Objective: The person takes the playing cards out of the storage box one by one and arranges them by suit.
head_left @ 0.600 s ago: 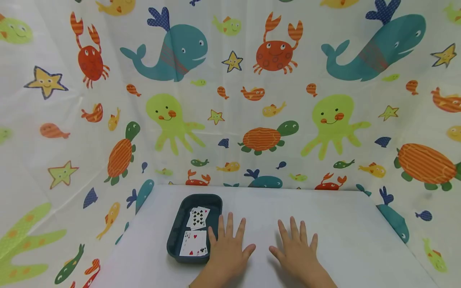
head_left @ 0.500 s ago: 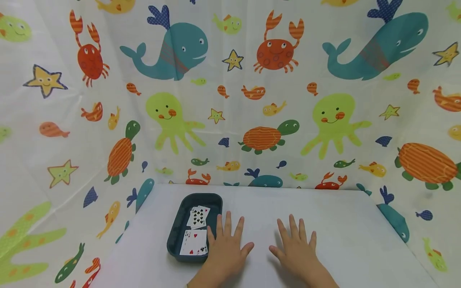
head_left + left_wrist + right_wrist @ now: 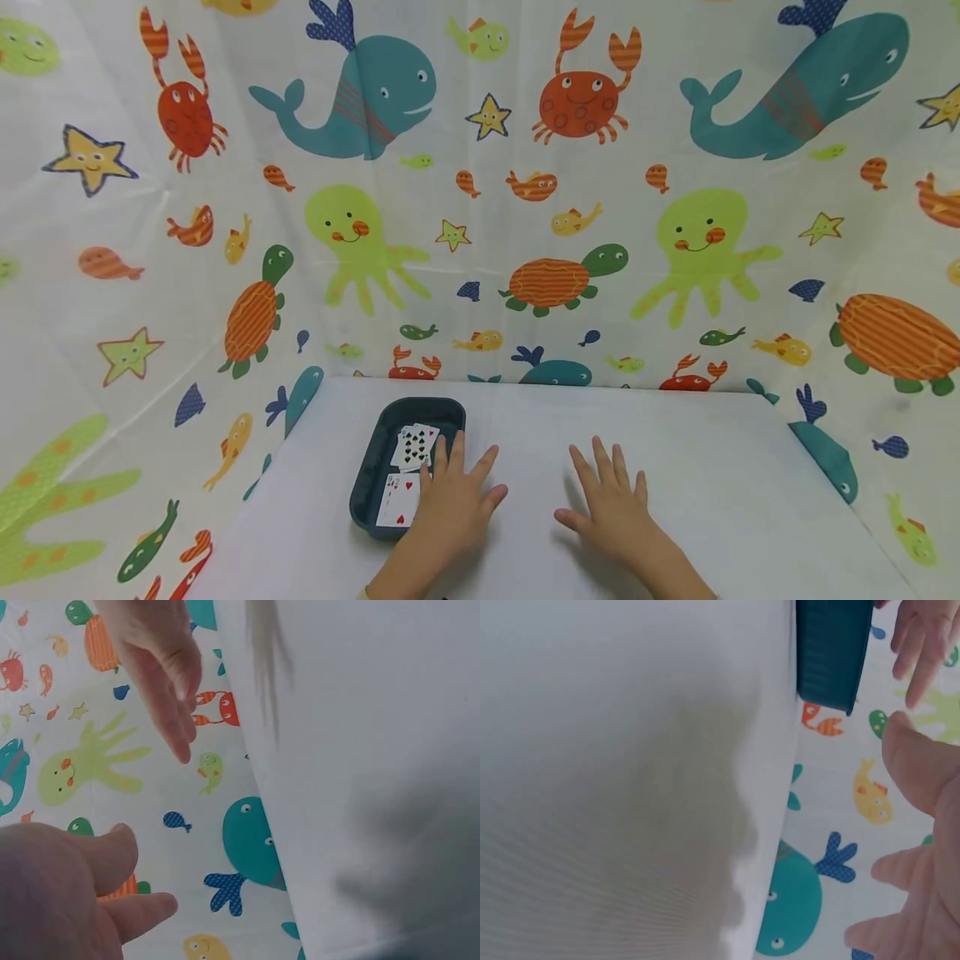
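My left hand (image 3: 452,510) hovers with spread, straight fingers over the right side of a dark teal plastic tray (image 3: 367,479). Two groups of playing cards lie face up in the tray. The far cards (image 3: 412,448) show a ten of spades on top, and the near cards (image 3: 397,502) show hearts, partly hidden behind my left hand. My right hand (image 3: 618,512) is to the right, fingers spread above the white table, holding nothing. In the right wrist view, the tray's side wall (image 3: 831,660) stands beyond my right thumb (image 3: 915,761).
The white tabletop (image 3: 720,467) runs back to a hanging curtain (image 3: 450,283) printed with whales, crabs, turtles and octopuses. The same cloth also closes off the left and right sides. Both hands cast shadows on the table.
My left hand has shifted left and covers more of the tray and the near cards. My right hand has moved slightly, still spread. The head view has tilted down a little.
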`<state>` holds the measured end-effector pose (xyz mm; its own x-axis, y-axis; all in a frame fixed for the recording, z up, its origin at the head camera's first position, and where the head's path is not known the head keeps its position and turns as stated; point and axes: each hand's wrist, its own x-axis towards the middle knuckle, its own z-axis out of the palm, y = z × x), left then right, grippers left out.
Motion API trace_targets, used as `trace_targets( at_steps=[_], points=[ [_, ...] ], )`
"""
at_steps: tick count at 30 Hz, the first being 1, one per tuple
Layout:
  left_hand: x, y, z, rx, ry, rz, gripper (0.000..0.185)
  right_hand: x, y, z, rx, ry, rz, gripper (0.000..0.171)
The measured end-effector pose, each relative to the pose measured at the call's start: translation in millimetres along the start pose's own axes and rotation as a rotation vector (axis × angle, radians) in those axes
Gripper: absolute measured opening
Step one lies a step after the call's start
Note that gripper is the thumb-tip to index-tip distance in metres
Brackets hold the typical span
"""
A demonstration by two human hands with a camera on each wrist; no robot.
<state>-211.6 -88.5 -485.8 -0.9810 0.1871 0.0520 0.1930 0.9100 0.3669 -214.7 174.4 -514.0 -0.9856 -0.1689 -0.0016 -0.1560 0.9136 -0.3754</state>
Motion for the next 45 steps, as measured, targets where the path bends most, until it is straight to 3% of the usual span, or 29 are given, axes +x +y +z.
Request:
trace_targets(
  at_steps=[9,16,22,35,45],
  points=[
    [-7.1,-16.4,-27.1,-0.057,0.033,-0.064,0.073,9,-8,-9,0.021,0.020,-0.038,0.110],
    [-15.2,-39.0,-42.7,-0.133,0.046,-0.104,0.073,15,-12,-4,0.041,0.022,-0.083,0.118],
    [-24.4,-58.6,-54.2,-0.173,0.067,-0.203,0.075,21,-22,-5,0.073,0.051,-0.144,0.115],
    [-38.5,-96.7,-74.5,-0.255,0.160,-0.316,0.059,37,-53,-6,0.111,0.065,-0.241,0.113],
    [-40.3,-124.8,-78.7,-0.348,0.093,-0.460,0.055,54,-85,-9,0.143,0.040,-0.284,0.112]
  ],
)
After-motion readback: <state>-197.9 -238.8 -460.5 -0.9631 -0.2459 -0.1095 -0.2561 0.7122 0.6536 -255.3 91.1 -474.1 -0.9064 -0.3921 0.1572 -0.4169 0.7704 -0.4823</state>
